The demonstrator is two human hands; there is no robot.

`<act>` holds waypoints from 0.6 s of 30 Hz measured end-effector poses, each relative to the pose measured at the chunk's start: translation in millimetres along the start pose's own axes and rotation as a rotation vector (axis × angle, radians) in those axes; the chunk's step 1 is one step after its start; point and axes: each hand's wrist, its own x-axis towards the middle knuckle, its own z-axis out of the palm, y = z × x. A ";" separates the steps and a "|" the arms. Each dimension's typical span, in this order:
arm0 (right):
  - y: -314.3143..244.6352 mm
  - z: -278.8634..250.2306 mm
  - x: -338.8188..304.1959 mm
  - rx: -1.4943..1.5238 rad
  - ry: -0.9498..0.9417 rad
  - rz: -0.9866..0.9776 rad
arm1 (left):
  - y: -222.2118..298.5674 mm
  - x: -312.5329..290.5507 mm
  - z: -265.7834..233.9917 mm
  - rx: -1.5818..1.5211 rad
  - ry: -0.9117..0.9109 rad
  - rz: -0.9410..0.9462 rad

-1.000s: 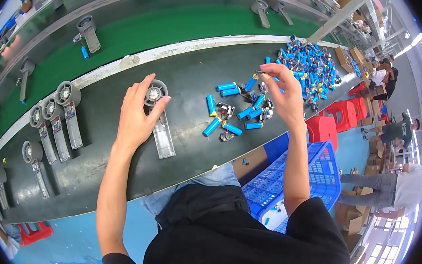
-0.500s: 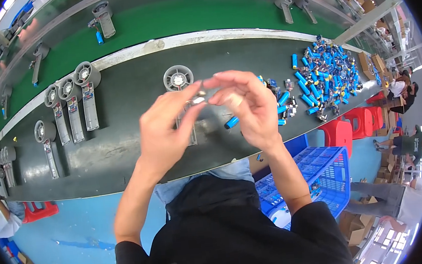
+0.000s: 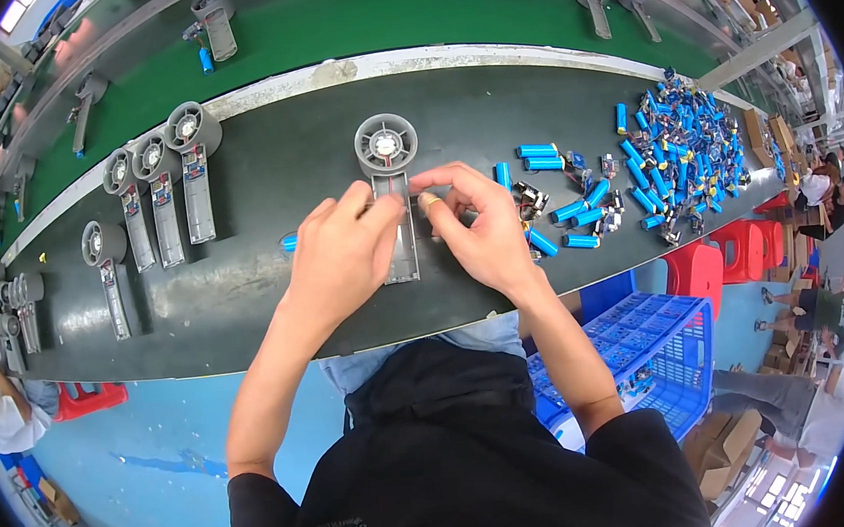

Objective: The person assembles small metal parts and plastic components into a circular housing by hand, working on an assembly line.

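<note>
The fan (image 3: 386,144) lies on the table (image 3: 271,146), its handle (image 3: 403,263) uncovered, no battery showing in its visible lower part; fans (image 3: 163,191) at left have boards in theirs. Over the upper handle, the left hand (image 3: 344,250) has its fingertips drawn together and the right hand (image 3: 479,230) curls near the right wall; hidden by fingers, whatever they grip I cannot tell. The handle ends short of the front edge. Leftward, past one battery (image 3: 289,243), stretches wide room; loose batteries (image 3: 586,211) crowd the right.
</note>
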 end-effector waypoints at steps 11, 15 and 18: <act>9.8 32.8 16.2 -0.298 0.172 -0.483 | 0.5 12.7 -9.6 -0.903 0.089 -0.960; 8.8 31.3 15.7 -0.362 0.157 -0.529 | -7.4 4.7 -8.4 -0.723 0.029 -0.879; 9.3 31.8 13.8 -0.308 0.153 -0.469 | -10.2 0.3 -9.0 -0.746 -0.037 -0.822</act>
